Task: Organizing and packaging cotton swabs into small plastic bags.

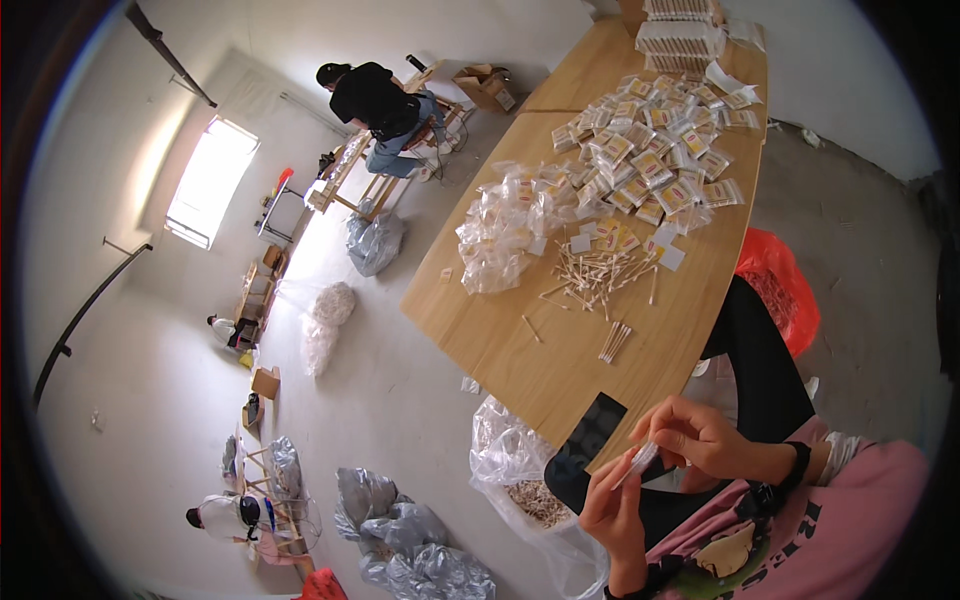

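Observation:
My left hand [612, 515] and my right hand [700, 435] meet over the near edge of the table [480, 350]. Between their fingertips is a small bundle of white cotton swabs [636, 466], pinched by both hands; fingers partly cover it. A loose pile of cotton swabs [605, 280] lies on the table ahead, with a neat little row of swabs [615, 342] nearer me. Behind the pile are clear plastic bags [510, 225] and a heap of filled swab packets [650, 160]. Beside my hands, a dark flat panel [590, 430] rests at the table corner.
A clear sack of swabs [535, 500] stands on the floor by my legs, and a red bag [775, 290] sits right of the table. Grey plastic sacks [410, 540] lie at lower left. A seated person [375, 105] works at another table; others sit along the left.

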Demonstrator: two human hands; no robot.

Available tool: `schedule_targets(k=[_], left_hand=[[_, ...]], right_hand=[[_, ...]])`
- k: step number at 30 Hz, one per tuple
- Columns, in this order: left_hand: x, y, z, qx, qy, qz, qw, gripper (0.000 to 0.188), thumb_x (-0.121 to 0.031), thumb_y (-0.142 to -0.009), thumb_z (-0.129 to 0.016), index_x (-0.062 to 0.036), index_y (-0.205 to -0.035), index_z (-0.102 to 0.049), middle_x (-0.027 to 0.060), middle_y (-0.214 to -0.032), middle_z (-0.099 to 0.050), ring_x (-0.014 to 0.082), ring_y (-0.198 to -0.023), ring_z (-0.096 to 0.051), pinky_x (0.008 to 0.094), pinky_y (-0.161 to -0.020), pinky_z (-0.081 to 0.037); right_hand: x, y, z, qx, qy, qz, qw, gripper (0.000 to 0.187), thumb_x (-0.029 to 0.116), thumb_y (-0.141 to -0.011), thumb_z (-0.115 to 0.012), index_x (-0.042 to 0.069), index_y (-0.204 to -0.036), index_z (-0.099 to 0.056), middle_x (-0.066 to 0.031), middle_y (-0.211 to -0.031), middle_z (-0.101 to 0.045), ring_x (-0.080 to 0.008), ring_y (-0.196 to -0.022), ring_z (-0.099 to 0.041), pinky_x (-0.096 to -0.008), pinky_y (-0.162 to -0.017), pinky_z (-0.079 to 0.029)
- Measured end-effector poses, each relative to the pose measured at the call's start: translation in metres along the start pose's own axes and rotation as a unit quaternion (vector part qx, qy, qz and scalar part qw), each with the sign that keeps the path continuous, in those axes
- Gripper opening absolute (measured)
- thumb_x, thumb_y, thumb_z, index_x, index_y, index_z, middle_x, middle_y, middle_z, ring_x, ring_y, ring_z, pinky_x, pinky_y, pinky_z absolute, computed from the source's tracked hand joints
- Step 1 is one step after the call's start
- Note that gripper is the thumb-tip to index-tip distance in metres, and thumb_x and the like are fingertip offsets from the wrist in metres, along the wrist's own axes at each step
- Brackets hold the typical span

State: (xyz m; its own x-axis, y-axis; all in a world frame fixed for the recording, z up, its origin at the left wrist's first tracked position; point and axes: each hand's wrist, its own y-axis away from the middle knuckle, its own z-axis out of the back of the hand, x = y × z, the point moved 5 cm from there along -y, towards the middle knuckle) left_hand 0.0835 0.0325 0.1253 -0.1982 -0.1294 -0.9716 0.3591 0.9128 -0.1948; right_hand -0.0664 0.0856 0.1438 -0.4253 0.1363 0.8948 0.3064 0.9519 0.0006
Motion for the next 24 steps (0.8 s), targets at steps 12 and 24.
schedule_targets(k=[12, 24], left_hand=[[0.084, -0.046, 0.007, 0.015, -0.104, 0.004, 0.994, 0.022, 0.01, -0.089, -0.066, 0.0052, -0.11, -0.072, 0.0163, -0.111, -0.07, 0.0202, -0.101, -0.067, 0.0291, -0.09, -0.053], [0.105, -0.051, 0.004, 0.04, -0.188, -0.066, 0.979, 0.016, 0.007, -0.088, -0.068, 0.0055, -0.103, -0.074, 0.0151, -0.102, -0.072, 0.0196, -0.096, -0.069, 0.0292, -0.087, -0.055]], right_hand=[[-0.1, -0.057, 0.051, 0.007, 0.007, 0.032, 0.999, 0.006, 0.003, -0.091, -0.069, 0.002, -0.097, -0.069, -0.0057, -0.101, -0.069, -0.01, -0.087, -0.064, -0.0238, -0.074, -0.052], [-0.102, -0.062, 0.075, -0.041, 0.194, 0.033, 0.98, 0.01, 0.008, -0.086, -0.073, 0.004, -0.095, -0.075, -0.0053, -0.093, -0.073, -0.0116, -0.084, -0.066, -0.0259, -0.074, -0.05]])
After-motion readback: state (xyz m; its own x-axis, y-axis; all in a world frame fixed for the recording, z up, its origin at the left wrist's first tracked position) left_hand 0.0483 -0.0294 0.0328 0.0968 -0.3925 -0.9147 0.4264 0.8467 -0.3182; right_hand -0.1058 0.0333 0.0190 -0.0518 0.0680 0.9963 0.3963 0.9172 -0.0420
